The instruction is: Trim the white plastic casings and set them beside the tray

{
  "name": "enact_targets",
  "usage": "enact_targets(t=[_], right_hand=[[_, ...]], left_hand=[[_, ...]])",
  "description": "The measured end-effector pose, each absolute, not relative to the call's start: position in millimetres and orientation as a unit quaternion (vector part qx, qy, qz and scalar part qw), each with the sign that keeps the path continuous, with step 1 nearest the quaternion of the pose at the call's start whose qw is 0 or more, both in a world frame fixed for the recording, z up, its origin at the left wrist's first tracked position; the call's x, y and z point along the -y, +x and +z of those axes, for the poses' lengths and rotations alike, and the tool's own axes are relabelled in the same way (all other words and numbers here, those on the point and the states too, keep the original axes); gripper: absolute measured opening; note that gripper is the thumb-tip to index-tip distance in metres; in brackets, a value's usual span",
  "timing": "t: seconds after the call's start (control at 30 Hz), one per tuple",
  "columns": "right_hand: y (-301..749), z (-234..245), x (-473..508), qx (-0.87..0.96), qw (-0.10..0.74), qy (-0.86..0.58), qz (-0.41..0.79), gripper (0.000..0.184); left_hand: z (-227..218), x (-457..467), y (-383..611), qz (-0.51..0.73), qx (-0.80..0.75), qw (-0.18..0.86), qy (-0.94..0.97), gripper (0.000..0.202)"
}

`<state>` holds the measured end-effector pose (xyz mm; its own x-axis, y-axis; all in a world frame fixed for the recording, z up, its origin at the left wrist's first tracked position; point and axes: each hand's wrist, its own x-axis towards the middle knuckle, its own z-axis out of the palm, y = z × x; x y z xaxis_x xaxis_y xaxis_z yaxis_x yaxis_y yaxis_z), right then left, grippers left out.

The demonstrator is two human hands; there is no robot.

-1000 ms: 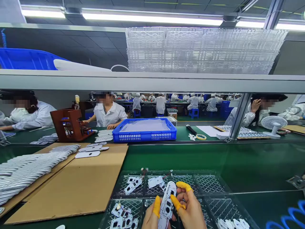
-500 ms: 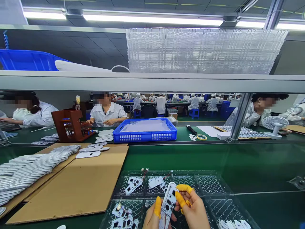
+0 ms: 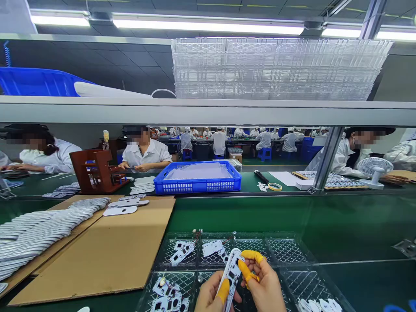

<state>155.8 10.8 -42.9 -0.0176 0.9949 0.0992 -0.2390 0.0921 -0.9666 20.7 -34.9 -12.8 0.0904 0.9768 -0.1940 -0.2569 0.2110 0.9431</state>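
Observation:
A white circuit board [image 3: 234, 269] with dark square and round parts lies in a long, round-ended white plastic casing [image 3: 226, 267], held tilted over the tray. My left hand [image 3: 209, 294] is closed around the casing's lower part, its yellow-cotted thumb pressed on the board. With yellow cots on thumb and index finger, my right hand [image 3: 266, 284] grips the board and casing at their upper right edge. Beneath is a clear compartmented tray [image 3: 286, 236]. Loose circuit boards [image 3: 167, 297] lie in its left compartments, and small white parts [image 3: 320, 305] at its lower right.
Stacked white casings [image 3: 61, 229] cover part of the cardboard [image 3: 107, 255] on the left. Beyond stand a blue basket [image 3: 198, 186], a red-brown fixture [image 3: 94, 171], a tape roll [image 3: 275, 186] and a small fan [image 3: 376, 169]. A shelf [image 3: 208, 112] crosses above; co-workers sit opposite.
My left hand has shifted so that its thumb lies across the lower part of the board. My right hand has barely moved. Something blue now shows at the bottom right corner.

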Motion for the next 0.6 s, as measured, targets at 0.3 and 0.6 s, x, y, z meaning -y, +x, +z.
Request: enact_targets(t=[0.3, 0.6], right_hand=[[146.2, -29.8, -6.7, 0.439, 0.581, -0.394, 0.561, 0.039], [151.9, -13.5, -1.1, 0.488, 0.561, -0.396, 0.539, 0.04]], left_hand=[[-21.0, 30.3, 17.1, 0.475, -0.445, 0.646, 0.399, 0.054], [-21.0, 31.5, 14.1, 0.466, -0.43, 0.632, 0.446, 0.052]])
